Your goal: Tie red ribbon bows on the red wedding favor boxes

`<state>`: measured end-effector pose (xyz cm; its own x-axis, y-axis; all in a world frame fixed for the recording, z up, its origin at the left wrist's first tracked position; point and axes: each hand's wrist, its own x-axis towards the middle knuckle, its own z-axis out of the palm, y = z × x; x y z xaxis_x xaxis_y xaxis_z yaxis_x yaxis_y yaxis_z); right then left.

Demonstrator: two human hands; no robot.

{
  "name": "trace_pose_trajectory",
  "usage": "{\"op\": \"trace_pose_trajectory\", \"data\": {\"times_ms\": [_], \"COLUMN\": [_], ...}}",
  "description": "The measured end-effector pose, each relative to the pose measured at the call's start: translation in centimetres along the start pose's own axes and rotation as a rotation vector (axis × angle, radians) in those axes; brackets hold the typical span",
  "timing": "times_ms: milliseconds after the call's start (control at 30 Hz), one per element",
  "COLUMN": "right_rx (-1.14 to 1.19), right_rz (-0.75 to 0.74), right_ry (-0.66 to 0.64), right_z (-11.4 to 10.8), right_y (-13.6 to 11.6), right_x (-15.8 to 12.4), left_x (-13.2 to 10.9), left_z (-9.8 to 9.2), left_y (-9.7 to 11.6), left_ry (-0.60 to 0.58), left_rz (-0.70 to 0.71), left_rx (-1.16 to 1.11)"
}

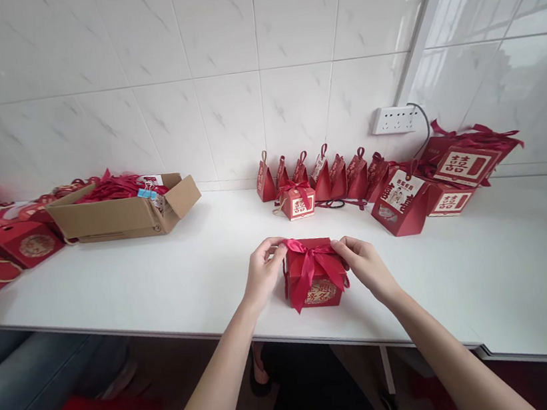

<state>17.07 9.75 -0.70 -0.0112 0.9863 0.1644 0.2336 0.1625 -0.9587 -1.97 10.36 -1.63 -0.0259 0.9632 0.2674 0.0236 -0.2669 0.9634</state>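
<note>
Head view: red box (321,291) sat between the hands, near the white table's (197,275) near edge; left hand (263,270) pinched the ribbon bow's (308,262) left loop, right hand (364,260) its right loop, above the box.

The person's left hand (264,273) and right hand (366,265) are bare, with slim fingers. The left forearm (216,380) and right forearm (442,337) are slender, smooth and uncovered from the wrist down to the picture's lower edge. Over the legs is a loose-looking black garment (313,395), its weave and seams lost in shadow. Beside it shows a black, low-cut shoe (260,387) that leaves the top of the foot (258,356) exposed.
</note>
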Motion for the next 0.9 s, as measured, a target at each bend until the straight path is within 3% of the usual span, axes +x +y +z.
{"op": "trace_pose_trajectory", "data": {"times_ms": [167, 333, 600, 900], "right_rx": [-0.002, -0.022, -0.017, -0.002], "right_rz": [0.010, 0.002, -0.007, 0.006], "right_ry": [-0.007, 0.011, 0.012, -0.001], "right_z": [-0.1, -0.2, -0.2, -0.1], "right_y": [0.3, 0.1, -0.1, 0.0], "right_x": [0.1, 0.3, 0.5, 0.4], "left_x": [0.6, 0.7, 0.9, 1.3], "left_z": [-0.2, -0.5, -0.5, -0.6], "left_y": [0.5, 1.2, 1.7, 1.7], "left_ry": [-0.077, -0.212, -0.321, -0.260], "left_rz": [-0.001, -0.091, -0.191, -0.241], "left_rx": [-0.085, -0.296, -0.409, -0.503]}}
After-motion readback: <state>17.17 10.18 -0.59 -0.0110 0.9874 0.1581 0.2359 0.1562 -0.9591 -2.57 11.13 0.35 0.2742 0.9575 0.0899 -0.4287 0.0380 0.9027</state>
